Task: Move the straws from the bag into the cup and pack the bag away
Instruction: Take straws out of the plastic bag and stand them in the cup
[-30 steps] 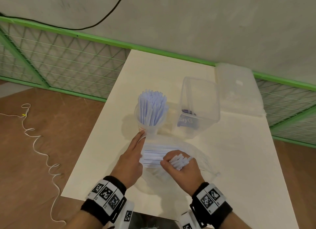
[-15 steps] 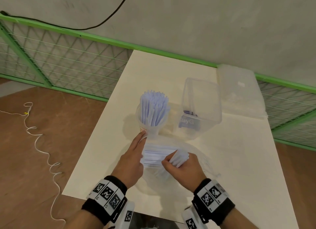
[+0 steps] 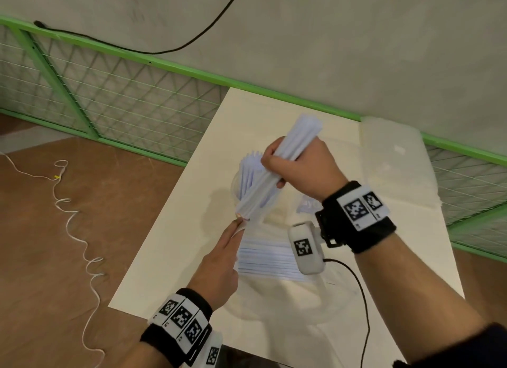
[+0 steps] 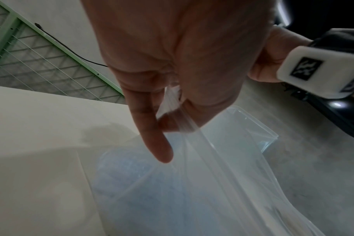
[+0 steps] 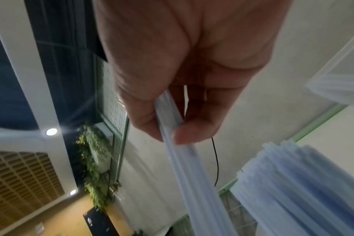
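My right hand point(image 3: 295, 166) grips a bundle of pale blue straws point(image 3: 277, 172) point(image 5: 184, 161), held slanted over the clear cup point(image 3: 235, 185), which is packed with several upright straws point(image 3: 248, 172) point(image 5: 305, 183). The bundle's lower end reaches the cup's near rim. My left hand point(image 3: 219, 260) point(image 4: 168, 102) pinches the edge of the clear plastic bag point(image 4: 202, 167) near the cup. The bag point(image 3: 274, 293) lies on the table with several straws point(image 3: 266, 259) still flat inside it.
A clear plastic box point(image 4: 251, 126) stands right of the cup, mostly hidden behind my right wrist in the head view. Its lid point(image 3: 395, 161) lies at the table's point(image 3: 175, 247) back right. A green mesh fence point(image 3: 109, 93) runs behind the table.
My right hand has lifted a bundle of straws out of the bag and carried it up and away to the cup. The left hand has stayed at the bag's edge.
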`<state>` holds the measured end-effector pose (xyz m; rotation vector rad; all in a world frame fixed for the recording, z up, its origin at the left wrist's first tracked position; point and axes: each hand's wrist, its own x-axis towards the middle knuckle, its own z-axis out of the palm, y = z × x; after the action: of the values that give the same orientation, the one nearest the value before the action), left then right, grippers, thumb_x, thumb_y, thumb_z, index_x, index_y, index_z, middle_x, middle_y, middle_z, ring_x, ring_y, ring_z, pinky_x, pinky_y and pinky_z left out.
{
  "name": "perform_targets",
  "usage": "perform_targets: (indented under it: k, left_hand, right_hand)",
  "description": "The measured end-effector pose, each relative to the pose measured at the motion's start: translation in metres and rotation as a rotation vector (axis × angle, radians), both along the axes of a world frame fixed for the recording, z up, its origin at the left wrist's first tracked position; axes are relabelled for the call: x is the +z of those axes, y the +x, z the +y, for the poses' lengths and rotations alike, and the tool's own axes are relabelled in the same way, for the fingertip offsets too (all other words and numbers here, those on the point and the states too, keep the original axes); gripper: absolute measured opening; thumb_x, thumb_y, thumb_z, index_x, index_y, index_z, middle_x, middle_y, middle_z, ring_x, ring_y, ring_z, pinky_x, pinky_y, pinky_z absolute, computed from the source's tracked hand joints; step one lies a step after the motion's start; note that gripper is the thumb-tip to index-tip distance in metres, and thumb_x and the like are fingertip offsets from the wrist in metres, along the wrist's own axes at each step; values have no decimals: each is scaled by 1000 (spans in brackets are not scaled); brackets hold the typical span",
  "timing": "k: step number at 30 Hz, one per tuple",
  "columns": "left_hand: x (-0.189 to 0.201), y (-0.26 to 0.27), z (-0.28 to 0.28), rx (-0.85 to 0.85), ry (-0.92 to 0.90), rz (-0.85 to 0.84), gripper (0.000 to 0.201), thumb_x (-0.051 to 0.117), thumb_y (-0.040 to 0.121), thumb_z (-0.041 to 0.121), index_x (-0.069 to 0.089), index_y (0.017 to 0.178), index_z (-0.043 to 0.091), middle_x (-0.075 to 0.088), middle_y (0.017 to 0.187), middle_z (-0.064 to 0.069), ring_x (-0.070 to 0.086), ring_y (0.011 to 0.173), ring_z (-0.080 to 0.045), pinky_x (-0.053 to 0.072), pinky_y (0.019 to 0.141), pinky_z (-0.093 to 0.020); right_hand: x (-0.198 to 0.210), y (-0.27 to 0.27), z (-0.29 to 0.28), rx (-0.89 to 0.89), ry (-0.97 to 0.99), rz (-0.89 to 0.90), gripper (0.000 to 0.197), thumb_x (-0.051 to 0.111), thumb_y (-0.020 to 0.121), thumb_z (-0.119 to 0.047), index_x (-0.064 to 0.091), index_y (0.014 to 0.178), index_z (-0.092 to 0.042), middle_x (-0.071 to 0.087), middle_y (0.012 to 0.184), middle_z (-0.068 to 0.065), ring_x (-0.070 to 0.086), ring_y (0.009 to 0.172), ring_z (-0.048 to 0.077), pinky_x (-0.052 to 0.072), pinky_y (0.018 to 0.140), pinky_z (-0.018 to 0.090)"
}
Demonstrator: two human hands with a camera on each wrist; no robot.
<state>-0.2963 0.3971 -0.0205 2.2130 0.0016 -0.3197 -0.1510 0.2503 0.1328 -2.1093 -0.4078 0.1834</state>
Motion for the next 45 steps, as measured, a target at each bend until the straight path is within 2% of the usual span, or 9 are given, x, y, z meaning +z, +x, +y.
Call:
perform_targets:
  k: [10, 16, 20, 24, 30, 36, 40, 42, 45]
  left_hand:
    - [3, -2, 0, 3, 18, -25, 92, 43, 79, -15, 14, 153, 31, -6, 153, 35, 52, 113, -5, 51, 85, -23]
    - [4, -2, -1, 3, 21, -35, 92, 42, 79, -15, 14, 153, 31, -4, 154, 33, 50, 119, -7, 48, 87, -18]
    - [4, -3, -1, 4, 11, -36, 93, 42, 78, -15, 14, 153, 33, -3, 155, 32, 51, 120, -8, 45, 88, -15]
    - [6, -2, -2, -3, 15, -31, 93, 42, 79, -15, 13, 153, 35, -7, 152, 38, 50, 114, -3, 48, 86, -16]
    - [2, -4, -2, -14, 26, -8, 95, 41, 78, -16, 13, 152, 36, -8, 150, 41, 45, 102, 6, 39, 75, -2]
    - [6, -2, -5, -4, 45, 12, 93, 42, 80, -14, 11, 152, 36, -8, 154, 34, 55, 108, -7, 51, 87, -23]
    - [5, -2, -5, 3, 43, 30, 93, 42, 80, -14, 11, 152, 36, -8, 153, 35, 56, 111, -9, 51, 86, -23]
    - [5, -1, -6, -1, 47, 49, 95, 42, 79, -13, 9, 152, 39, -10, 150, 39, 59, 106, -13, 53, 87, -28]
    - [1, 0, -6, -19, 44, 50, 97, 44, 78, -13, 10, 152, 38, -9, 151, 39, 61, 98, -15, 54, 84, -35]
  right_hand:
    - [-10, 24, 0, 17, -215, -82, 2, 70, 82, -23, 71, 81, -21, 72, 83, -2, 68, 77, 13, 57, 73, 31]
    - [-52, 16, -5, -89, -17, -122, 74, 85, 72, -31, 46, 135, -28, 45, 131, -7, 48, 112, 9, 43, 88, 17]
    - [-63, -8, -3, -65, -80, -432, 75, 69, 86, -37, 33, 148, -16, 30, 154, 1, 28, 142, 17, 24, 116, 29]
    - [-88, -24, 5, 103, -493, -458, 68, 41, 98, -47, 21, 154, -13, 19, 162, 2, 10, 150, 19, 14, 119, 35]
    - [-103, -17, 13, 78, -523, -484, 60, 35, 102, -35, 14, 156, -19, 9, 164, -4, 5, 151, 18, 12, 118, 36]
    - [-106, -16, 20, 207, -752, -581, 54, 24, 102, -39, 26, 154, -24, 22, 161, -9, 10, 151, 23, 17, 114, 53]
    - [-75, -31, 13, 140, -553, -631, 47, 31, 100, -34, 40, 146, -25, 31, 157, -8, 21, 147, 20, 17, 109, 44]
    - [-68, -51, 2, 196, -371, -676, 39, 39, 88, -15, 63, 119, -19, 61, 128, -2, 55, 118, 20, 36, 92, 37]
    - [-88, -90, -17, 355, -383, -397, 29, 39, 80, -14, 64, 93, -22, 68, 89, -1, 63, 77, 24, 50, 69, 39]
